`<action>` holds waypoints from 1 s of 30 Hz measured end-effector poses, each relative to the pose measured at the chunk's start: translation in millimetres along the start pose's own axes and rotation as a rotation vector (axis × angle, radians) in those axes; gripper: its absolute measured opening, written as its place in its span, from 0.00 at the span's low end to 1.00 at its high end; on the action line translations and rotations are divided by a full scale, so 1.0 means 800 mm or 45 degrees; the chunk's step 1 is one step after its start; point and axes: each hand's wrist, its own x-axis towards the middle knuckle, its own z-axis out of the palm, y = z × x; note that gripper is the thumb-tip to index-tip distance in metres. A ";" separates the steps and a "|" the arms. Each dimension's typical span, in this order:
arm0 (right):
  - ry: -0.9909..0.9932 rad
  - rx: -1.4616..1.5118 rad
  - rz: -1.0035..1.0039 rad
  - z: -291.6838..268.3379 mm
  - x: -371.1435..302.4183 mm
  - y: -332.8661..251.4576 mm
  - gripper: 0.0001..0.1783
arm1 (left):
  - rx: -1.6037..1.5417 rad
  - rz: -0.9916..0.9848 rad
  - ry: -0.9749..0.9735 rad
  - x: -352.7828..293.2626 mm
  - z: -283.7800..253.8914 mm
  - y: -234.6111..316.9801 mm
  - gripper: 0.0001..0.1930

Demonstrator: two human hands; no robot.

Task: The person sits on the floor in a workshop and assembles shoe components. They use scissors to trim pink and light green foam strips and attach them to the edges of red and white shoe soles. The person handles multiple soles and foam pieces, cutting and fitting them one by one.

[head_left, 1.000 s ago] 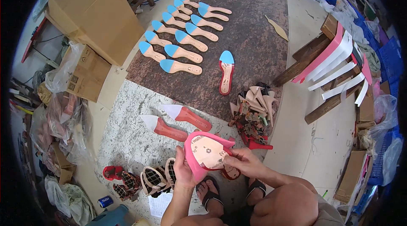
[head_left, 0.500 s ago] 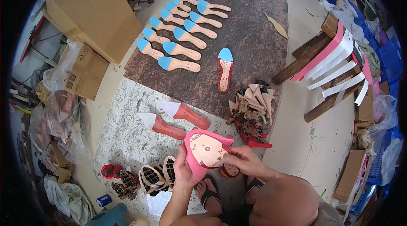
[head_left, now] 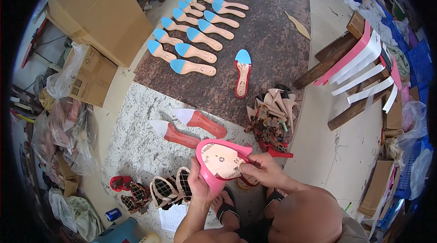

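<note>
Between my two hands is a beige insole with dark printing and a pink sheet around its wide toe end. My left hand grips the pink edge on the left. On the right, my right hand pinches the insole with the thumb on top; its narrow red-edged part lies partly hidden under that hand. Just beyond lie two red sole-shaped pieces with white toes. Farther off, a single insole with a blue toe and red edging rests on the dark board.
Rows of beige insoles with blue toes cover the dark board's left half. A pile of straps is at right. Patterned shoe uppers stand at lower left. Pink and white strips hang on a wooden stool. Cartons stand left.
The insole's toe end has tilted slightly, and more pink now shows along its far edge. Both hands keep their grip in nearly the same place.
</note>
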 end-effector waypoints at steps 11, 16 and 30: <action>-0.075 0.281 0.121 -0.007 0.011 0.033 0.16 | -0.310 -0.004 -0.038 0.014 -0.025 -0.008 0.31; 0.030 0.898 0.367 -0.011 0.019 0.014 0.18 | -0.249 -0.008 0.098 0.026 -0.022 -0.004 0.32; -0.251 0.953 0.080 -0.036 0.062 0.021 0.24 | -0.183 0.198 0.415 0.051 -0.049 0.031 0.20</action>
